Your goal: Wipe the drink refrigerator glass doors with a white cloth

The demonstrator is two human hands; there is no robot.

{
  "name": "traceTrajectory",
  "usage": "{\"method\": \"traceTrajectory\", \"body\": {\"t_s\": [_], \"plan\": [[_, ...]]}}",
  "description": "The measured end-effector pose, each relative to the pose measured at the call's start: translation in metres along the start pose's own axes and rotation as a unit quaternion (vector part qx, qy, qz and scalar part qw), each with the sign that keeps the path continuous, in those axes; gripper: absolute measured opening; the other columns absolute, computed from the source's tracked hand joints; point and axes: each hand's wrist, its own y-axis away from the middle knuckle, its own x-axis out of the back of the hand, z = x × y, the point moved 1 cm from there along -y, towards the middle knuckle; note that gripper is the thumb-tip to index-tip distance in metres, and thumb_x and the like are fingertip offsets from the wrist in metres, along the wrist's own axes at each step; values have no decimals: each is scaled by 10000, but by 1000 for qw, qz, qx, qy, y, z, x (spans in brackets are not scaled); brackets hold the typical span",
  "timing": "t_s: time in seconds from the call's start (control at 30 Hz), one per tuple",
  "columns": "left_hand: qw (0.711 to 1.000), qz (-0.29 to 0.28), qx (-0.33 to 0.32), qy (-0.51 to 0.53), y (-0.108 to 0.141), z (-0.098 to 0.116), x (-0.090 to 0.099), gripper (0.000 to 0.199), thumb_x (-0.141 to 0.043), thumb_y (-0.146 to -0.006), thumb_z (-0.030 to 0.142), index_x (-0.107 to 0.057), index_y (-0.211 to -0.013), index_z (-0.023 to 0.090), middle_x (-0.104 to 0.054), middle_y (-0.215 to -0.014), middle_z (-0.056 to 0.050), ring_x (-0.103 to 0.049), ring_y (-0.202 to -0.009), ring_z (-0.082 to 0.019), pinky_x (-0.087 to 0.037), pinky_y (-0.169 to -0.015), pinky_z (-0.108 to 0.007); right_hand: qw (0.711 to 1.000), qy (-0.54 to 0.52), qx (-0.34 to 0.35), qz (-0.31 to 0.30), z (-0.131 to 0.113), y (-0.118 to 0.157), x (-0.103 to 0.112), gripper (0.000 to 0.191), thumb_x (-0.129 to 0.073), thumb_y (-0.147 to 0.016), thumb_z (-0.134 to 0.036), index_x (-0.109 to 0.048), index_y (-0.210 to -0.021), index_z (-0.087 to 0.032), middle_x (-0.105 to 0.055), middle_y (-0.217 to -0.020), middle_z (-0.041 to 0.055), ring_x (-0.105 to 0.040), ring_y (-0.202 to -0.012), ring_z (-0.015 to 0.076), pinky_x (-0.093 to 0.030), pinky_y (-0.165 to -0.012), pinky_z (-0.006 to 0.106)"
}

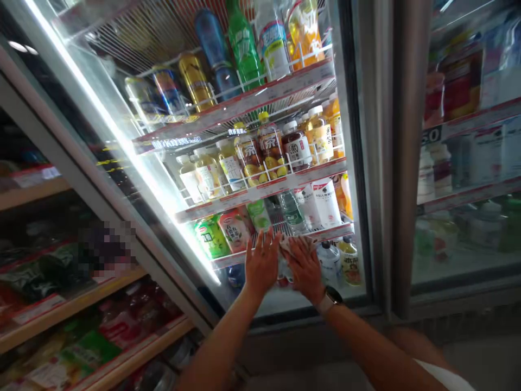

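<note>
1. The left hand (262, 263) is held open, fingers spread, flat on the glass door (244, 98) of a drinks cooler.
2. A cloth (295, 244) is gripped under the right hand (305, 270) and pressed against the glass, just beside the left hand.
3. Bottles (291, 212) are shelved behind the glass.
4. A watch (330, 300) is worn on the right wrist.

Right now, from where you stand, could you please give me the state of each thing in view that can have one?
left hand, open, fingers spread, flat against the glass door
right hand, pressing down on a crumpled cloth
crumpled cloth, bunched under the right hand's fingers
glass door, looks shut, lit from inside
drink bottles, standing in rows on wire shelves
cans, stocked on an upper shelf
</note>
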Motion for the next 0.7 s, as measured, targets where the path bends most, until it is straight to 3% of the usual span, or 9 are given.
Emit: {"method": "traceTrajectory", "body": {"t_s": [0.1, 0.17, 0.27, 0.37, 0.5, 0.7], "plan": [[999, 39, -5, -15, 6, -29, 4, 661, -470, -952, 267, -184, -1545, 214, -293, -1576, -78, -139, -1499, -217, -137, -1238, -446, 1000, 10, 15, -3, 22, -8, 13, 525, -429, -918, -63, -530, -1394, -263, -511, -1468, 62, -312, -1453, 201, -201, -1212, 462], [998, 62, 17, -19, 9, -42, -1, 668, -461, -959, 318, -173, -1547, 185, -239, -1593, -97, -94, -1504, -237, -149, -1233, -457, 999, 17, -25, 28, 44, -15, 25, 561, -442, -927, -91, -450, -1456, -277, -394, -1550, 71, -278, -1468, 241, -220, -1200, 514], [994, 92, 47, -24, 11, -45, -13, 672, -439, -964, 367, -167, -1549, 183, -243, -1594, -106, -79, -1506, -262, -157, -1226, -493, 985, 29, -130, 113, 75, -23, 41, 607, -424, -956, -153, -289, -1534, -278, -172, -1635, 83, -155, -1498, 312, -210, -1174, 622], [992, 110, 55, -23, 12, -41, -19, 652, -407, -971, 399, -191, -1546, 181, -243, -1598, -97, -96, -1506, -273, -145, -1228, -488, 969, 30, -190, 156, 89, -30, 46, 593, -373, -982, -206, -225, -1553, -262, -109, -1646, 94, -118, -1501, 342, -201, -1156, 670], [991, 120, 53, -18, 13, -38, -18, 618, -368, -984, 392, -215, -1541, 173, -230, -1605, -77, -104, -1508, -248, -122, -1234, -437, 974, 42, -179, 133, 65, -40, 33, 602, -386, -983, -227, -210, -1557, -264, -158, -1637, 96, -148, -1495, 350, -171, -1153, 685], [992, 115, 54, -18, 14, -39, -17, 608, -335, -989, 394, -220, -1540, 162, -254, -1597, -91, -111, -1509, -249, -139, -1228, -435, 996, 13, -73, 41, -13, -30, -6, 601, -430, -947, -164, -313, -1532, -244, -397, -1547, 91, -248, -1477, 276, -181, -1203, 537]]}}
